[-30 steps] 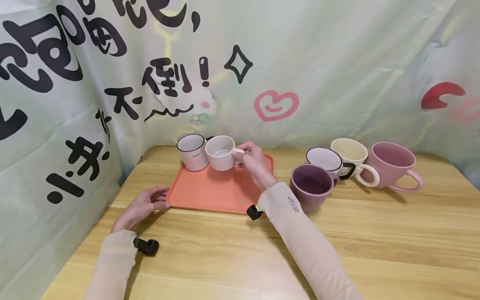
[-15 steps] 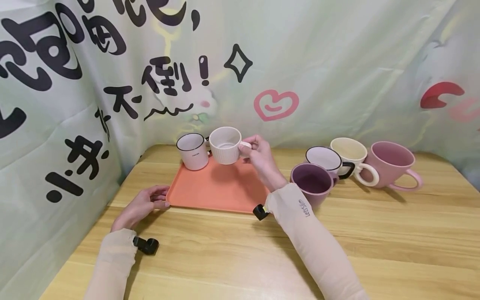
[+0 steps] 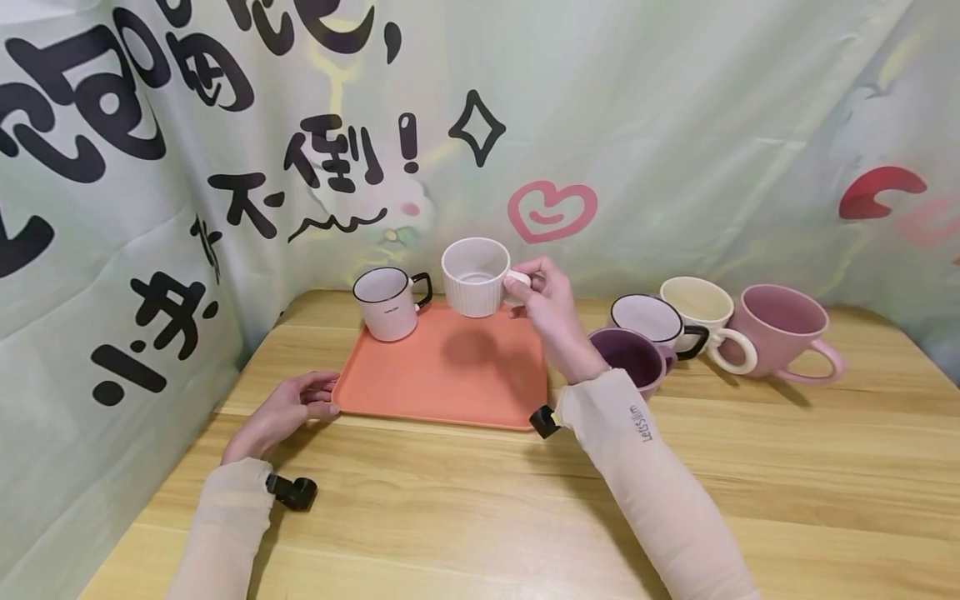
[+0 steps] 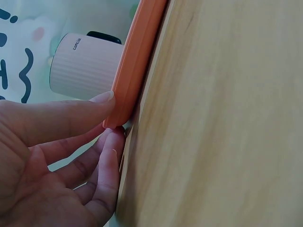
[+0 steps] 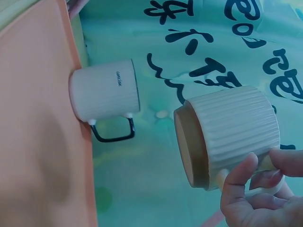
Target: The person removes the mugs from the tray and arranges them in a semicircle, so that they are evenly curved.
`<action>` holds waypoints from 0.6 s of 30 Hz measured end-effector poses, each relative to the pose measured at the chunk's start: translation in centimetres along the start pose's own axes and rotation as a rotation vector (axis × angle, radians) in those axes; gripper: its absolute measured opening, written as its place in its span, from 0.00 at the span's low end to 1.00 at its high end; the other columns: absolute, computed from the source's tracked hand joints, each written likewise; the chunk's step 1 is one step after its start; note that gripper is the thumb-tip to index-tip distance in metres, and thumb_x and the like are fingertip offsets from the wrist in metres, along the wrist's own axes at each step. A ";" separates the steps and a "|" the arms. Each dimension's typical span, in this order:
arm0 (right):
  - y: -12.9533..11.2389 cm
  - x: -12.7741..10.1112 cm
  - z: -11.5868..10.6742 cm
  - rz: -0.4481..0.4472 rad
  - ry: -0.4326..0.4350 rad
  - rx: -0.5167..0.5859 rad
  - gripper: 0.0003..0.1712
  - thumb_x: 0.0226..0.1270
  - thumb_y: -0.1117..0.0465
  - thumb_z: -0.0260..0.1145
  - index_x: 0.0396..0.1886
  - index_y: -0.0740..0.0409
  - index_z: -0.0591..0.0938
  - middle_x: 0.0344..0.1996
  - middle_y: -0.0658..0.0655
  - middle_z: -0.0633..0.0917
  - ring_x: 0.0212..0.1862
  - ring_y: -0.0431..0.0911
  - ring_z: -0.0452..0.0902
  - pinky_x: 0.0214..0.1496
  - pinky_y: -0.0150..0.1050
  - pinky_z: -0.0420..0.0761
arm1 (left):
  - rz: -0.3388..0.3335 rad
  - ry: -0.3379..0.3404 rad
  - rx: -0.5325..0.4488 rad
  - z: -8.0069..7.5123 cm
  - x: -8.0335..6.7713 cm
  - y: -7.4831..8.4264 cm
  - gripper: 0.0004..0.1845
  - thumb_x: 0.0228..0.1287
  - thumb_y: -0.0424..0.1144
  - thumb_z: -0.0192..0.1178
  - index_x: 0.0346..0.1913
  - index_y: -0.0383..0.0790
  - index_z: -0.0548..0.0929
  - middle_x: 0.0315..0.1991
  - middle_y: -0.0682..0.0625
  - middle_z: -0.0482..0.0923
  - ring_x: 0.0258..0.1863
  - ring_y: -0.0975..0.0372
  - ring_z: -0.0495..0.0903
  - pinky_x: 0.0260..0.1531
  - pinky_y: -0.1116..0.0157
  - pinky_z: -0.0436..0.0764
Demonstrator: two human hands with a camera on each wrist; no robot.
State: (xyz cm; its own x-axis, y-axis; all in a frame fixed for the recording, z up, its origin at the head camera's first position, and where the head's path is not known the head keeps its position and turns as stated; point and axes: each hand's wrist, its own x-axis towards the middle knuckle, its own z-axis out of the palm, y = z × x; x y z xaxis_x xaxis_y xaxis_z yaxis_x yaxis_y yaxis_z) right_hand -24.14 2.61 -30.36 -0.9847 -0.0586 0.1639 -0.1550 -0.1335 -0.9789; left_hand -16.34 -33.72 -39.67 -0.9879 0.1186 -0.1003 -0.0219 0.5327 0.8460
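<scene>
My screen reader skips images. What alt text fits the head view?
A right hand holds a ribbed white mug by its handle above an orange tray. A black-rimmed mug stands on the tray, whose near corner the left hand touches.

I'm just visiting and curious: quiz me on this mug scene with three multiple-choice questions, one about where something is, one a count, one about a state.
1. Where is the ribbed white mug?
A. Standing on the tray
B. Held in the air above the tray
C. On the bare table

2. How many mugs stand on the table right of the orange tray?
A. Two
B. Four
C. Six

3. What is the left hand doing?
A. Touching the tray's near left corner
B. Holding a mug
C. Lying flat on the table, far from the tray

Answers: 1 B, the right hand holds its handle and its shadow falls on the tray below. 2 B, four stand there. 3 A, its fingertips meet the tray's rim.
</scene>
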 end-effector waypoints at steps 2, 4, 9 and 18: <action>-0.3 -0.2 -0.4 -0.002 0.006 0.005 0.06 0.74 0.73 0.60 0.46 0.66 0.73 0.39 0.59 0.82 0.36 0.45 0.77 0.31 0.31 0.81 | -0.001 -0.003 -0.001 0.1 0.0 0.0 0.32 0.66 0.26 0.64 0.69 0.19 0.66 0.60 0.28 0.74 0.56 0.43 0.76 0.43 0.72 0.79; -0.6 -0.4 -0.7 -0.004 0.014 0.007 0.06 0.73 0.74 0.60 0.46 0.66 0.73 0.38 0.57 0.82 0.35 0.44 0.77 0.30 0.31 0.80 | -0.008 -0.004 -0.005 0.1 0.0 0.1 0.32 0.66 0.26 0.64 0.70 0.20 0.66 0.60 0.28 0.75 0.56 0.44 0.76 0.44 0.72 0.79; -1.0 -1.0 -1.7 -0.023 0.015 -0.005 0.06 0.73 0.75 0.60 0.45 0.65 0.73 0.35 0.53 0.82 0.34 0.42 0.78 0.31 0.31 0.81 | -0.010 -0.008 -0.011 0.1 -0.1 0.2 0.32 0.66 0.26 0.64 0.70 0.21 0.66 0.60 0.29 0.74 0.56 0.45 0.76 0.44 0.72 0.79; -1.8 -2.0 -3.7 -0.053 0.019 -0.030 0.05 0.73 0.73 0.61 0.44 0.64 0.74 0.34 0.49 0.83 0.35 0.41 0.79 0.34 0.31 0.81 | -0.005 -0.008 -0.029 0.1 -0.1 0.2 0.32 0.67 0.26 0.64 0.70 0.20 0.66 0.61 0.28 0.73 0.57 0.44 0.75 0.44 0.72 0.79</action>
State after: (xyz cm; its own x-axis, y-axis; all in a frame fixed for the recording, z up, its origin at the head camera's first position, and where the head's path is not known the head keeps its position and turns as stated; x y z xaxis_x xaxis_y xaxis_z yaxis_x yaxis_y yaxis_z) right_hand -22.15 6.64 -29.41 -0.9764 -0.0334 0.2134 -0.2089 -0.1057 -0.9722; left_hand -16.19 -33.56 -39.56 -0.9865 0.1227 -0.1082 -0.0311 0.5088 0.8603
